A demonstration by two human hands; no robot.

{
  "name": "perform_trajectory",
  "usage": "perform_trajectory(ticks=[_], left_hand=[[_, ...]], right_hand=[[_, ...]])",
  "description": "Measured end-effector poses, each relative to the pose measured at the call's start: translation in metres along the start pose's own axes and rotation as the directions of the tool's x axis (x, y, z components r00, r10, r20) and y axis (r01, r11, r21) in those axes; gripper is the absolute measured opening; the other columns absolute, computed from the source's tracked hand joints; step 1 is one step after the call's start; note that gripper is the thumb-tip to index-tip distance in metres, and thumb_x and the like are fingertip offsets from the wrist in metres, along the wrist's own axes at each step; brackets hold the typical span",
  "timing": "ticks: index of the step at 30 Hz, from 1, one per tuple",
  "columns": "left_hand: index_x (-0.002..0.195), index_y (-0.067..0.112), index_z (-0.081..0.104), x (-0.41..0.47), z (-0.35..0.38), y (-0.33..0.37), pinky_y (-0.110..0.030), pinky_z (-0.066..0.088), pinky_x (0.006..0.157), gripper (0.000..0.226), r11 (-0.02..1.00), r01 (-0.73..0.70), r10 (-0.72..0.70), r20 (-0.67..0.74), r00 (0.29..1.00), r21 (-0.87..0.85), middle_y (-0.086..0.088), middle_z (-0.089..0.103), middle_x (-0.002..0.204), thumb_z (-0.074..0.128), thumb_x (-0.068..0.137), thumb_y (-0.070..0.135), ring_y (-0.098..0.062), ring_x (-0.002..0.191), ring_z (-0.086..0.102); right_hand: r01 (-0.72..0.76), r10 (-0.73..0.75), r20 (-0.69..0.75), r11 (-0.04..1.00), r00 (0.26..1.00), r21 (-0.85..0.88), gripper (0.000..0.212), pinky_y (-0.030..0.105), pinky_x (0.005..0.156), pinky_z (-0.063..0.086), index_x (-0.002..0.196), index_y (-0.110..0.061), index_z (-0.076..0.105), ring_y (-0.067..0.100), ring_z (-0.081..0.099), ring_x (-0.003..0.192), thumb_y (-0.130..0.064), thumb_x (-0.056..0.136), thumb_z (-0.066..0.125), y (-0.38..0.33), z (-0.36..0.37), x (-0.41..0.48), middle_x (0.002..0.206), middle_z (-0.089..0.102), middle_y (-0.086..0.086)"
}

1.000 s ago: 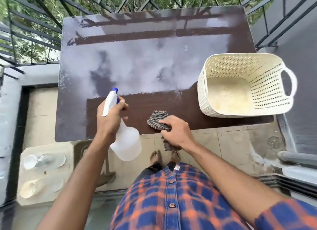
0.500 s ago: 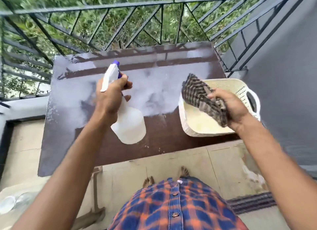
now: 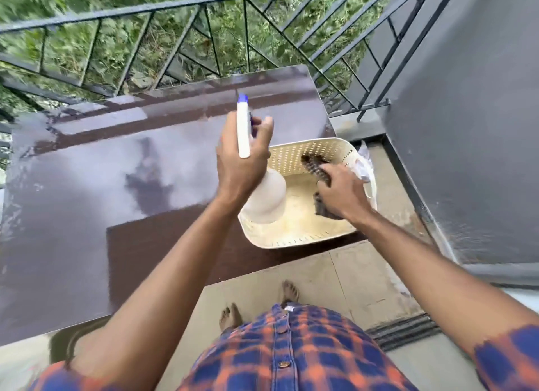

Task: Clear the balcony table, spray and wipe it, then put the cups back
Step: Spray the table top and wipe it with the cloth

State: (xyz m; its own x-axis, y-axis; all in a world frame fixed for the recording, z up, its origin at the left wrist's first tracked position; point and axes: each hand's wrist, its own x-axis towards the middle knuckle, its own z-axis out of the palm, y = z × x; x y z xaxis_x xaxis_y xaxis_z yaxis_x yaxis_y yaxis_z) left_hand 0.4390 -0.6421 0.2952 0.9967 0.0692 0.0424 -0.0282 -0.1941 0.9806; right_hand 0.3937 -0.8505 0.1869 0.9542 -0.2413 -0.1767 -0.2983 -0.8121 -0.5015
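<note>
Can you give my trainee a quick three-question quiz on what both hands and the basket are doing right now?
1. True or false: the left hand holds the spray bottle with its blue nozzle pointing away from the person.
2. Where is the checked cloth? A) spread flat on the table B) in the right hand, over the open basket C) hanging on the railing
3. Fill in: the cream basket stands at the table's near ____ corner, by the grey wall.

Key: 1 true; 2 B; 3 right.
</note>
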Motion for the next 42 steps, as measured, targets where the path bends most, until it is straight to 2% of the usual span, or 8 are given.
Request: perform_trajectory(ticks=[4,11,16,20,28,31,35,42], left_hand=[[0.110,0.014,0.052,-0.020,0.027,-0.051,-0.042,0.051,0.077,0.043,0.948,-0.101,0.066,0.124,0.990,0.303,-0.001,0.061,0.100,0.072,0.088,0.045,-0.016,0.081,0.062],[0.143,0.000,0.031,-0.032,0.041,-0.096,-0.059,0.041,0.104,0.092,0.847,0.017,-0.172,0.244,0.954,0.532,-0.021,0.046,0.144,0.083,0.076,0.036,-0.047,0.123,0.053],[0.142,0.014,0.033,-0.040,0.027,-0.091,-0.048,0.049,0.089,0.082,0.852,-0.018,-0.146,0.270,0.952,0.523,-0.012,0.054,0.121,0.078,0.073,0.020,-0.034,0.101,0.059],[0.149,0.020,0.034,-0.036,0.006,-0.082,-0.043,0.048,0.104,0.087,0.873,-0.079,-0.070,0.285,0.956,0.480,-0.007,0.045,0.140,0.080,0.075,0.017,-0.027,0.127,0.051],[0.138,0.019,0.054,-0.037,-0.043,-0.080,-0.032,0.047,0.101,0.071,0.809,-0.050,-0.025,0.119,0.993,0.586,-0.005,0.053,0.129,0.081,0.073,0.020,-0.022,0.117,0.053],[0.137,0.020,0.054,-0.049,-0.050,-0.085,-0.008,0.044,0.087,0.065,0.873,0.117,-0.163,0.056,0.985,0.474,-0.001,0.056,0.127,0.083,0.079,0.019,-0.011,0.103,0.061],[0.128,0.024,0.058,-0.065,-0.070,-0.096,-0.032,0.056,0.076,0.054,0.927,0.304,-0.301,-0.050,0.952,0.218,0.000,0.066,0.115,0.076,0.079,0.034,0.000,0.087,0.069],[0.106,0.023,0.063,-0.082,-0.160,-0.108,-0.027,0.054,0.069,0.016,0.912,0.404,-0.408,-0.272,0.872,-0.072,0.002,0.067,0.092,0.065,0.096,0.010,-0.017,0.084,0.068]], right_hand=[[0.097,0.017,0.322,0.938,0.947,-0.334,0.033,0.033,0.077,0.052,0.104,-0.018,0.060,0.025,0.061,0.091,-0.033,0.081,0.076,0.018,0.028,-0.002,0.098,0.057,0.003],[-0.067,0.132,0.309,0.975,0.942,-0.212,0.041,0.031,0.094,0.049,0.125,-0.028,0.066,0.024,0.063,0.112,-0.036,0.085,0.066,0.024,0.019,0.007,0.122,0.068,0.001],[-0.080,0.134,0.310,0.980,0.941,-0.180,0.042,0.032,0.099,0.046,0.129,-0.028,0.065,0.025,0.060,0.118,-0.037,0.088,0.066,0.025,0.017,0.008,0.130,0.065,0.002],[-0.109,0.148,0.329,0.985,0.933,-0.134,0.045,0.033,0.100,0.045,0.132,-0.030,0.062,0.023,0.058,0.121,-0.039,0.089,0.066,0.024,0.013,0.007,0.134,0.063,0.000],[-0.033,0.026,0.229,0.999,0.973,0.027,0.039,0.028,0.083,0.047,0.125,-0.033,0.065,0.013,0.063,0.100,-0.050,0.091,0.065,0.015,-0.024,-0.007,0.110,0.070,-0.012],[0.012,-0.017,0.181,1.000,0.983,0.026,0.035,0.029,0.077,0.048,0.120,-0.035,0.068,0.011,0.063,0.091,-0.052,0.090,0.063,0.007,-0.040,-0.012,0.095,0.069,-0.018],[0.089,-0.102,0.127,0.991,0.987,0.104,0.026,0.018,0.076,0.050,0.114,-0.030,0.072,0.007,0.064,0.090,-0.043,0.092,0.067,-0.026,-0.048,-0.012,0.098,0.072,-0.014],[0.297,-0.305,0.047,0.947,0.951,0.121,0.027,0.029,0.081,0.049,0.106,-0.033,0.074,0.018,0.068,0.095,-0.047,0.086,0.062,-0.157,-0.018,0.002,0.090,0.074,-0.011]])
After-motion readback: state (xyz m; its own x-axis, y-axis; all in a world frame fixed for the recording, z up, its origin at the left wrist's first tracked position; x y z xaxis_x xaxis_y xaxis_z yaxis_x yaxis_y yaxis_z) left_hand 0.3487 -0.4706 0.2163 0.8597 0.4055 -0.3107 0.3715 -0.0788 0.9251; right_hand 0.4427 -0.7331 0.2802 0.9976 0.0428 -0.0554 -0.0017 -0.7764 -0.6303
